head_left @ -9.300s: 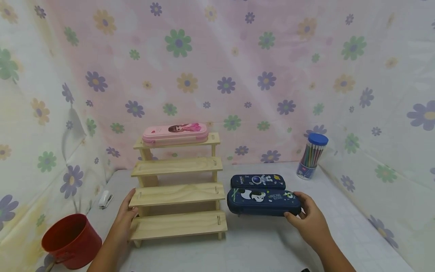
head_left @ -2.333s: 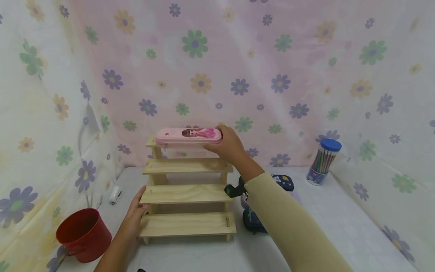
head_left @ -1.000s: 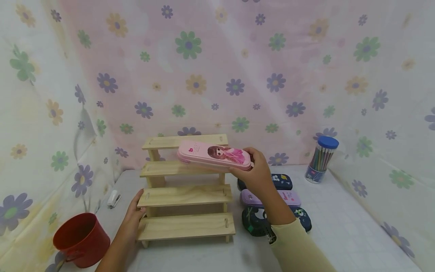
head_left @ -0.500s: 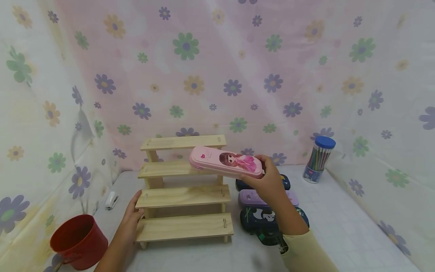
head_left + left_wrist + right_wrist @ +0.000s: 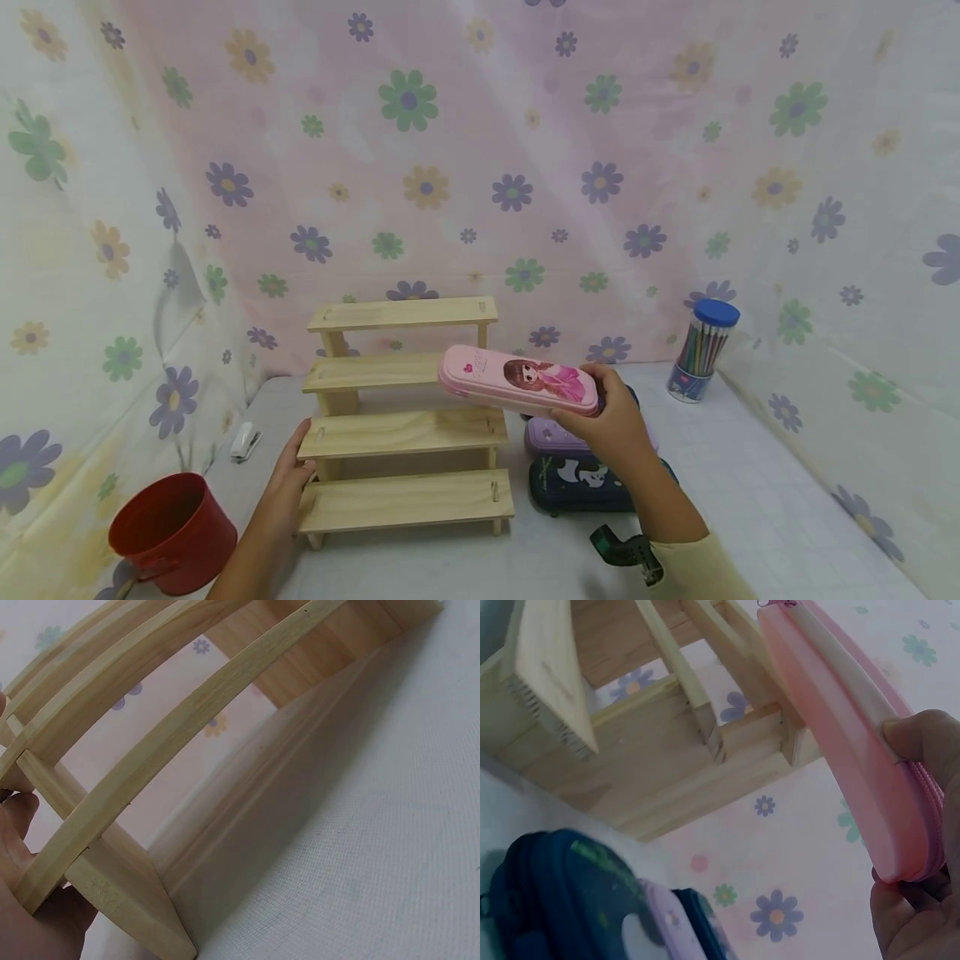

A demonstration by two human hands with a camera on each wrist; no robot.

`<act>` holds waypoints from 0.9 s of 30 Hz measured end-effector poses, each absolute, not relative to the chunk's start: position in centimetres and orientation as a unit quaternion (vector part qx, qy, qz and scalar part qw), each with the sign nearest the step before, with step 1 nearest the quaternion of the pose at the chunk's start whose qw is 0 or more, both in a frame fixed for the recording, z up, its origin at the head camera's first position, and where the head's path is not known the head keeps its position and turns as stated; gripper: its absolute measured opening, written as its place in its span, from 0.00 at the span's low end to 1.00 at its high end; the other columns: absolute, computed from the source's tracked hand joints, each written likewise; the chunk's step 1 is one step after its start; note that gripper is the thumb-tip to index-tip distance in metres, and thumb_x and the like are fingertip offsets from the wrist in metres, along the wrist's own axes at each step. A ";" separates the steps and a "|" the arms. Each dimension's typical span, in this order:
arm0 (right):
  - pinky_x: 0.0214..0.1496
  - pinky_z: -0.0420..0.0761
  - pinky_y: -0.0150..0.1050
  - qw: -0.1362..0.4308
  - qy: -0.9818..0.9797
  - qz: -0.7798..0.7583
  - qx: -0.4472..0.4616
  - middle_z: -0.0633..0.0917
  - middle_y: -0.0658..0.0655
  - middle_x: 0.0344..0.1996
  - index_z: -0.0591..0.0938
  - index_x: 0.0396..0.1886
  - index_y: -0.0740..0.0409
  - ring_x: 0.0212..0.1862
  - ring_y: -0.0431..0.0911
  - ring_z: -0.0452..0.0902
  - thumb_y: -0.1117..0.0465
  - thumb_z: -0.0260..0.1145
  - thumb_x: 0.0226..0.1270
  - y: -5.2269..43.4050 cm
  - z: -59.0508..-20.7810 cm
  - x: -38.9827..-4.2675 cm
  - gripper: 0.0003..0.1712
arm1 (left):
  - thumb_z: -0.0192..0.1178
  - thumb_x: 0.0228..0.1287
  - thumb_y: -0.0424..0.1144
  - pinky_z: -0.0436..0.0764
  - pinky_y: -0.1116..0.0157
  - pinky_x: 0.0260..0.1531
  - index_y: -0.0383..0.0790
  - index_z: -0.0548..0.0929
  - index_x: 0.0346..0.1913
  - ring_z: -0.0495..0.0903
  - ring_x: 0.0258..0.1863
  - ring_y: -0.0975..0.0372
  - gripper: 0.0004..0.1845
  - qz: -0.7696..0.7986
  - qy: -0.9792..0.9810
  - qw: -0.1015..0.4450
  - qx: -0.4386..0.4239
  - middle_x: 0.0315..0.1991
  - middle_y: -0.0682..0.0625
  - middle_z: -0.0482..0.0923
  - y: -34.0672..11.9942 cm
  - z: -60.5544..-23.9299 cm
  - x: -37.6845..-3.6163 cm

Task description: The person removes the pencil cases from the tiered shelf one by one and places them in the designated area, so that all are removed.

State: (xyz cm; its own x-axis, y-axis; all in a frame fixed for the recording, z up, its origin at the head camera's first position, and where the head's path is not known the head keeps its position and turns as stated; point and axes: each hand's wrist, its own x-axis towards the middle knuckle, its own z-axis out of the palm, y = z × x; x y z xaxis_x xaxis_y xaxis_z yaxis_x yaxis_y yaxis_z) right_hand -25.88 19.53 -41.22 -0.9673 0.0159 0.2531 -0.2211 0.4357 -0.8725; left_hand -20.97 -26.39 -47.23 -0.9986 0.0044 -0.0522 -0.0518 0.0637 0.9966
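My right hand (image 5: 618,421) pinches the right end of a pink pencil case (image 5: 480,375) with a doll picture, thumb on the near side. It hangs in the air, slightly tilted, in front of the right side of a wooden four-step display rack (image 5: 405,433). All four steps are bare. My left hand (image 5: 283,479) grips the rack's left side; the left wrist view shows fingers around the step's end. Below the held case lie a navy panda pencil case (image 5: 562,483), a purple pencil case (image 5: 553,437) and another navy case (image 5: 705,919), mostly hidden in the head view.
A clear jar of pencils with a blue lid (image 5: 701,354) stands at the back right. On the left are a red pot (image 5: 172,537) and a white stapler (image 5: 243,442). Flowered cloth walls (image 5: 465,167) enclose the white-covered table (image 5: 750,517).
The pink pencil case has left the top step and moved right and down with my right hand. Earlier that hand held the panda case; a purple case now lies behind it. Left hand stays.
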 end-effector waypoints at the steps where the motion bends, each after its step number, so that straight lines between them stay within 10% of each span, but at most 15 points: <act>1: 0.63 0.81 0.51 0.110 -0.842 0.525 0.059 0.74 0.60 0.69 0.63 0.78 0.56 0.65 0.56 0.77 0.44 0.83 0.55 19.7 -41.4 -25.7 0.57 | 0.32 0.83 0.34 0.28 0.36 0.78 0.57 0.32 0.86 0.23 0.84 0.51 0.37 0.683 0.730 0.021 -0.017 0.86 0.52 0.25 -26.4 -47.3 -21.0; 27: 0.58 0.85 0.43 0.091 -0.864 0.493 0.046 0.75 0.61 0.70 0.63 0.78 0.56 0.65 0.58 0.78 0.44 0.82 0.56 24.4 -42.6 -22.0 0.56 | 0.31 0.81 0.30 0.29 0.41 0.80 0.58 0.34 0.86 0.26 0.85 0.51 0.38 0.695 0.717 0.023 -0.054 0.86 0.53 0.27 -26.0 -47.0 -21.6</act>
